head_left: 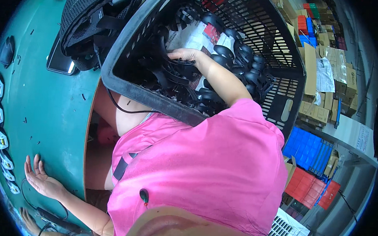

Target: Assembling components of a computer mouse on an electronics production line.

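My right hand (pixel 184 55) reaches deep into a large black plastic basket (pixel 149 98) tilted toward me. Its fingers, partly hidden, curl around a black curved part among the pile. Many similar black shell-like parts (pixel 223 60) fill the basket, with crumpled printed paper among them. My left hand (pixel 45 183) rests on the green table (pixel 56 125), palm turned up and fingers spread, with nothing in it. A row of black-and-white pieces with yellow centres (pixel 1 139) lies along the table's left side, beyond that hand.
A black mesh item with straps (pixel 85 25) and a phone-like device (pixel 60 59) lie at the far table edge. A rounded black piece (pixel 7 52) sits at far left. Another hand (pixel 29 223) shows at lower left near a black cable. Cardboard boxes (pixel 321 77) and crates (pixel 307 150) are stacked right.
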Available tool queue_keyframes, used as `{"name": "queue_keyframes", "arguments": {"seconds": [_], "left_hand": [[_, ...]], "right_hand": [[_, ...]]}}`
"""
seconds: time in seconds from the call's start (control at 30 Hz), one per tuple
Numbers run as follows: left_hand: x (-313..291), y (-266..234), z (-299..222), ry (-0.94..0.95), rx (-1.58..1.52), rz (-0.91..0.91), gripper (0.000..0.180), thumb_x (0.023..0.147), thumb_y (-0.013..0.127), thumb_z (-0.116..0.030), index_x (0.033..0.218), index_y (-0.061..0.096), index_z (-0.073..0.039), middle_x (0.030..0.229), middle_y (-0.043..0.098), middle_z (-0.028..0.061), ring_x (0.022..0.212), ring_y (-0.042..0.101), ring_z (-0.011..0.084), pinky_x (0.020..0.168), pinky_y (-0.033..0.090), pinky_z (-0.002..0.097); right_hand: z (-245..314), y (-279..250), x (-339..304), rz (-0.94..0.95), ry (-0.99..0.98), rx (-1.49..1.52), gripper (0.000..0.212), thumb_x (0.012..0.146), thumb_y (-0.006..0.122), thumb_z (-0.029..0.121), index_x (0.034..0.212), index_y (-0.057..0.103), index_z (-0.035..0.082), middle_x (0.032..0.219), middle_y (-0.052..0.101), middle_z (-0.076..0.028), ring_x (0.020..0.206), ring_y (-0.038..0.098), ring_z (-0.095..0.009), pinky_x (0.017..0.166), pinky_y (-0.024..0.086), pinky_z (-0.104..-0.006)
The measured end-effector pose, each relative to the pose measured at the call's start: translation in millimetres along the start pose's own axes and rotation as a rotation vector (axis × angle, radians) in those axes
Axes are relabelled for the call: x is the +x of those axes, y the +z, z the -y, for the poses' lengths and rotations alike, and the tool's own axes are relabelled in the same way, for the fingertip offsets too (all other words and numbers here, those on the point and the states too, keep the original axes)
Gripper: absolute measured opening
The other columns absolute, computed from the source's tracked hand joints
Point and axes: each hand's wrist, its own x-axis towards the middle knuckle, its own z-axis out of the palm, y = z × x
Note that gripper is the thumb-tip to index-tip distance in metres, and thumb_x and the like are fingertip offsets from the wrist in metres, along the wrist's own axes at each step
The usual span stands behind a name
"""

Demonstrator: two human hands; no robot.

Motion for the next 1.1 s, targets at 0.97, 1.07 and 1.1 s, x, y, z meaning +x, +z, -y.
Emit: {"name": "queue_keyframes", "arguments": {"seconds": [0.97,1.07,1.1], "left_hand": [[2,-6,8,0.021,-0.054,-0.017,0.043,0.108,0.033,-0.026,0.129,0.048,0.007,0.135,0.055,0.0194,0.112,0.06,0.0315,0.093,0.049,0.0378],[1,-3,6,0.02,-0.044,-0.008,0.044,0.108,0.032,-0.028,0.127,0.049,0.007,0.134,0.055,0.0181,0.11,0.06,0.0292,0.091,0.049,0.0363],[1,-2,5,0.019,-0.038,-0.007,0.044,0.108,0.031,-0.029,0.126,0.05,0.007,0.133,0.055,0.0174,0.109,0.06,0.0281,0.091,0.049,0.0355]], "right_hand": [[-6,0,-13,0.217,-0.201,0.133,0.029,0.085,0.069,0.004,0.113,0.065,-0.002,0.103,0.069,-0.007,0.096,0.066,-0.016,0.084,0.056,-0.0318],[-9,0,-15,0.163,-0.212,0.092,0.031,0.084,0.069,0.004,0.114,0.063,-0.003,0.102,0.069,-0.008,0.095,0.067,-0.016,0.083,0.056,-0.032],[-9,-1,-12,0.201,-0.183,0.099,0.031,0.084,0.07,0.004,0.114,0.063,-0.003,0.102,0.069,-0.008,0.094,0.067,-0.016,0.082,0.056,-0.0316]]}}
